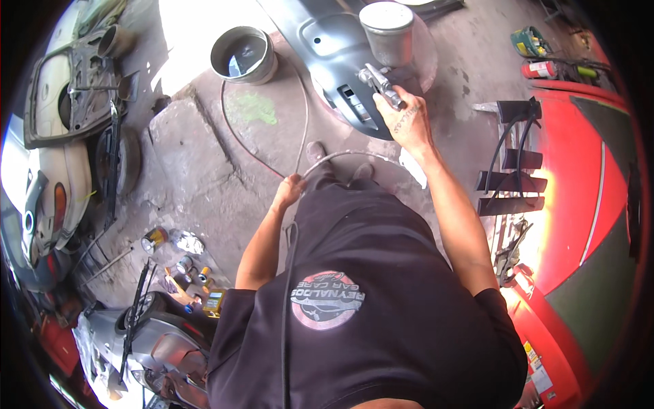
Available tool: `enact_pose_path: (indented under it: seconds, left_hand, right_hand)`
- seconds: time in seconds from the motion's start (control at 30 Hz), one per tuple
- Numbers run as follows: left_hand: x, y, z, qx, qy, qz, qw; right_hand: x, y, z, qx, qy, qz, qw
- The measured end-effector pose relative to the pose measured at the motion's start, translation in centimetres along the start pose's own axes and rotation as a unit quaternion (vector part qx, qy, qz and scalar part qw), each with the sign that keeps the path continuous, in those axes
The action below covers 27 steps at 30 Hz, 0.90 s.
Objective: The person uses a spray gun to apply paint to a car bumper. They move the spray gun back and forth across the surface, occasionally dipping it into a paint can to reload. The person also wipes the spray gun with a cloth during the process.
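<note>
My right hand (407, 123) is closed round a silver spray gun (381, 85), its head pointing up and left over a glossy dark car body panel (327, 61). The panel has a rectangular slot near its rounded near end. My left hand (291, 187) grips a thin air hose (306, 123) in front of my waist. From there the hose loops out over the floor, and another length runs right and passes behind my right forearm. Near that forearm hangs a white cloth or paper (413, 169). Where the hose meets the gun is hidden.
A grey bucket (271, 67) holding dark liquid stands left of the panel. A pale lidded pail (392, 48) is just beyond the gun. Car doors and bumpers (65, 198) lean at left, small cans (155, 238) stand at lower left, and a red car (579, 184) is at right.
</note>
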<state>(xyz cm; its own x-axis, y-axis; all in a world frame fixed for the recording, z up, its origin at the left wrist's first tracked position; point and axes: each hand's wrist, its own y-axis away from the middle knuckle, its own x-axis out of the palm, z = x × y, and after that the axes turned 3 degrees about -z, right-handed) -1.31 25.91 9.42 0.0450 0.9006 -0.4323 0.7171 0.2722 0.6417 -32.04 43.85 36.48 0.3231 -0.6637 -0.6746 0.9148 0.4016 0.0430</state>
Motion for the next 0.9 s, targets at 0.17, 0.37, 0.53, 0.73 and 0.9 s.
enact_pose_path:
  seconds: [0.17,0.37,0.53,0.73,0.9]
  left_hand:
    - [-0.7,-0.4,1.3,0.029,-0.03,-0.001,0.999]
    - [-0.9,-0.8,0.4,0.045,-0.023,0.002,0.999]
    - [-1.0,-1.3,0.8,0.054,-0.005,0.001,0.999]
    - [-2.3,-1.5,0.9,0.055,-0.043,0.03,0.997]
    - [-2.7,-1.4,1.4,0.061,-0.02,0.011,0.998]
  right_hand:
    - [0.3,1.2,0.4,-0.009,-0.009,0.011,1.0]
    - [-0.7,-0.4,0.8,0.063,0.021,-0.042,0.997]
    - [-0.7,-0.6,1.3,0.076,0.036,-0.009,0.996]
    - [-0.6,1.0,2.7,0.03,-0.003,0.048,0.998]
    - [-0.2,0.0,2.9,0.048,-0.006,-0.029,0.998]
